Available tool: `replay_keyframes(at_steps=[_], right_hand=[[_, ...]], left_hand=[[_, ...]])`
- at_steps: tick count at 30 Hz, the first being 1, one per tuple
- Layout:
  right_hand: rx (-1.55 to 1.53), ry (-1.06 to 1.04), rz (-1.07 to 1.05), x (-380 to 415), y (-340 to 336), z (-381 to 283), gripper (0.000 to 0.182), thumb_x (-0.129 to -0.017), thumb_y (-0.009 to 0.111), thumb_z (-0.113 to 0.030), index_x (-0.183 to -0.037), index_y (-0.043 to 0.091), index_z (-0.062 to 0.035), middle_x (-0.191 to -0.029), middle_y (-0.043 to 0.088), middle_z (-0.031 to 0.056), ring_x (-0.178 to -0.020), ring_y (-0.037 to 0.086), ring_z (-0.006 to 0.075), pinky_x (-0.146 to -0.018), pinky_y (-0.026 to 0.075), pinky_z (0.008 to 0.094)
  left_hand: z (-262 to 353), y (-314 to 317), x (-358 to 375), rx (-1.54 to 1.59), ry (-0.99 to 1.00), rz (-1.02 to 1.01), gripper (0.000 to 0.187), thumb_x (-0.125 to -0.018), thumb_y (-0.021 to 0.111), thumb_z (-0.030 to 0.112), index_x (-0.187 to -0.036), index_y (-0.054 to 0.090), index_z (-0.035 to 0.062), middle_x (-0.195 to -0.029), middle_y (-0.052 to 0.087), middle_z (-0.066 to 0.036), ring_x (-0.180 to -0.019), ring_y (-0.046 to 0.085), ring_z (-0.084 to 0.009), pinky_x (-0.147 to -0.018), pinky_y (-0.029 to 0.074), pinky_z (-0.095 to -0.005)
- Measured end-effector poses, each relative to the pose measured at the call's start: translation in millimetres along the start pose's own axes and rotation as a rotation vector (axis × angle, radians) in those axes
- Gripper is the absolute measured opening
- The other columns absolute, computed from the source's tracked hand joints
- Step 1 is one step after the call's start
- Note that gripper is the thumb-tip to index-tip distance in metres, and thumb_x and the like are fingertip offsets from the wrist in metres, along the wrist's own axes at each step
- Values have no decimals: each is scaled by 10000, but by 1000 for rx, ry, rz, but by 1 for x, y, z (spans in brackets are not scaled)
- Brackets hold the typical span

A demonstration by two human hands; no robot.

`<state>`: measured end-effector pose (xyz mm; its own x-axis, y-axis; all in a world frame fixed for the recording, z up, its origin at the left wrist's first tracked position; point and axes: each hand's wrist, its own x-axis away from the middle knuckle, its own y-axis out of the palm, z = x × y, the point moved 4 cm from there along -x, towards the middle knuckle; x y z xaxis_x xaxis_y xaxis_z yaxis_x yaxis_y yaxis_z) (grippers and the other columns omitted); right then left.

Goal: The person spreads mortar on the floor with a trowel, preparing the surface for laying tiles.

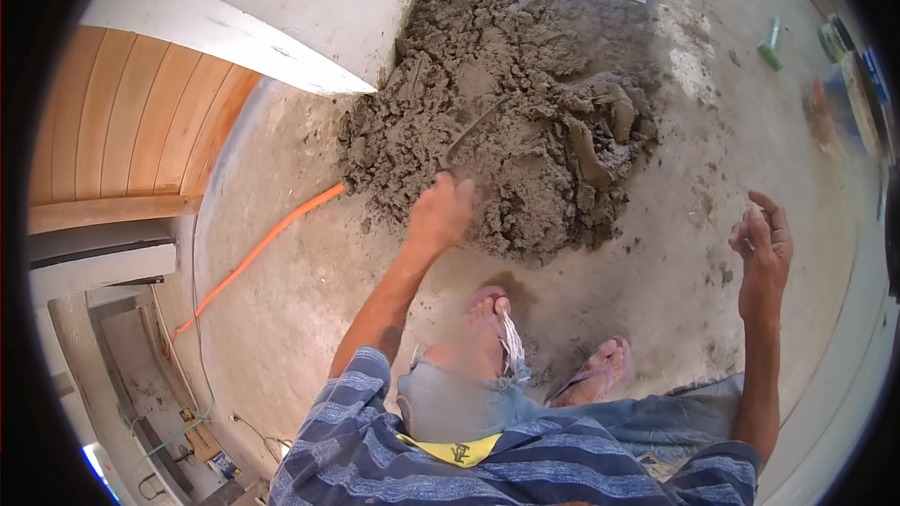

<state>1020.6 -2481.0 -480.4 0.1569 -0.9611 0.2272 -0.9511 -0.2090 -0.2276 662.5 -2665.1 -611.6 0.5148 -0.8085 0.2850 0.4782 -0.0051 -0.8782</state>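
Observation:
A wide heap of wet grey mortar (525, 66) lies on the floor in front of me. At its near left edge, my left hand (442, 214) is closed on the end of a thin curved tool (476, 129), whose far part rests against the mortar. Motion blurs this hand and the tool's handle is mostly hidden by it. My right hand (765, 236) hangs over the floor to the right of the heap, fingers loosely bent and apart, with nothing visible in it.
An orange hose (258, 258) runs along the floor to the heap's left edge. A white wall corner (347, 28) and wood panelling (122, 117) stand at left. A green-headed brush (771, 54) and a bucket (858, 103) are at right. My sandalled feet are below the heap.

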Motion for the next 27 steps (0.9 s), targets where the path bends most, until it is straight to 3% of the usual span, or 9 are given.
replay_keyframes(at_steps=[3, 7, 10, 12, 14, 17, 21, 25, 27], right_hand=[[-33, 10, -42, -1, 6, 5, 283, -954, 521, -229, -1156, 546, -31, -743, 491, -21, -666, 485, 60, -654, 425, 217], [-34, 5, -69, -1, 13, -2, 285, -956, 518, -231, -1155, 547, -29, -751, 502, -16, -669, 492, 63, -660, 428, 223], [-18, -29, -76, -1, 12, -6, 285, -958, 515, -231, -1155, 548, -28, -746, 505, -13, -669, 490, 66, -660, 427, 225], [6, -56, -68, -1, 10, -7, 284, -959, 513, -230, -1154, 548, -26, -739, 505, -11, -670, 489, 67, -658, 426, 227], [26, -76, -49, 3, 16, -8, 283, -961, 511, -228, -1153, 548, -23, -728, 504, -10, -672, 488, 66, -653, 426, 229], [47, -99, -80, 0, 25, -10, 278, -958, 516, -215, -1151, 547, -18, -730, 509, -6, -672, 488, 67, -643, 424, 234], [42, -100, -182, -4, 53, -4, 260, -948, 524, -188, -1143, 549, -18, -736, 523, 5, -667, 488, 71, -635, 422, 236], [93, -71, -192, -9, 66, -1, 266, -952, 518, -207, -1142, 552, -25, -734, 521, 2, -668, 485, 74, -640, 421, 237], [106, -52, -172, -8, 66, 1, 270, -955, 514, -219, -1142, 552, -28, -733, 518, -1, -671, 483, 74, -644, 420, 238]], left_hand=[[-14, -17, 10, -62, 9, 256, 308, -890, 545, 257, -967, 430, -18, -843, 609, -262, -803, 602, -422, -666, 479, -505], [2, -34, 23, 410, -120, 13, 428, -851, 674, 295, -1041, 440, -10, -973, 612, -222, -795, 598, -314, -772, 474, -383], [7, -2, 7, 411, -113, -70, 439, -848, 679, 294, -1026, 441, -30, -1010, 615, -211, -804, 605, -283, -780, 478, -393], [28, 30, -6, 570, 30, -145, 506, -866, 637, 379, -1042, 461, -62, -1035, 613, -241, -849, 626, -318, -783, 479, -428], [82, 24, -14, 415, -185, -280, 623, -899, 529, 485, -1102, 477, -101, -1083, 599, -299, -1061, 583, -399, -891, 459, -436], [90, 46, -46, 278, -32, -321, 670, -909, 460, 542, -1066, 520, -107, -1073, 598, -311, -1047, 585, -412, -889, 459, -452], [2, 78, -70, 154, 26, -182, 636, -886, 478, 541, -1011, 592, -72, -1014, 615, -312, -1016, 588, -426, -883, 457, -460], [-60, 53, -49, -69, 79, -19, 298, -947, 438, 349, -1070, 646, 174, -770, 593, -204, -819, 592, -398, -730, 483, -441], [-71, 44, -42, 64, -68, -69, 372, -922, 472, 416, -1007, 648, 99, -777, 596, -195, -812, 599, -365, -740, 470, -438]])
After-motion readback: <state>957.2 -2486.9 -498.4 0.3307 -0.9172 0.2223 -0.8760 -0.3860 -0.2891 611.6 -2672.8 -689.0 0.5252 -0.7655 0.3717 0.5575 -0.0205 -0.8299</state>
